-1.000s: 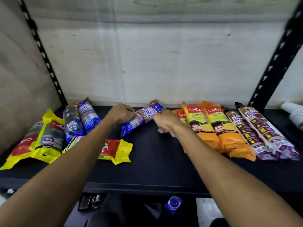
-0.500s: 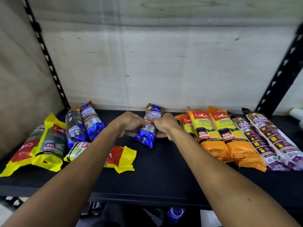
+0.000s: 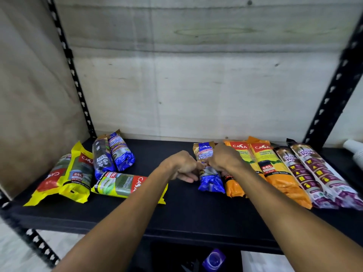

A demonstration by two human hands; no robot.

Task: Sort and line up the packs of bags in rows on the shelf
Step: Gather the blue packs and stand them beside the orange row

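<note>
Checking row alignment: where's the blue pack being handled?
Head view, right of centre: blue pack lies between both hands, directly left of the orange packs.

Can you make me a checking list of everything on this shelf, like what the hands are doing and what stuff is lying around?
Surface: black shelf board, mostly bare in the middle.
Job's things: blue plastic pack lies lengthwise beside the short orange pack; then two long orange packs and two purple drawstring packs, lined up. At left, two more blue packs and three yellow packs, unsorted, one lying crosswise.
Clutter: white bottle at far right; purple round thing below the shelf.
Grippers: left hand and right hand both rest on the blue plastic pack.
Cables: nothing seen.
Surroundings: grey concrete wall, black perforated shelf posts.
</note>
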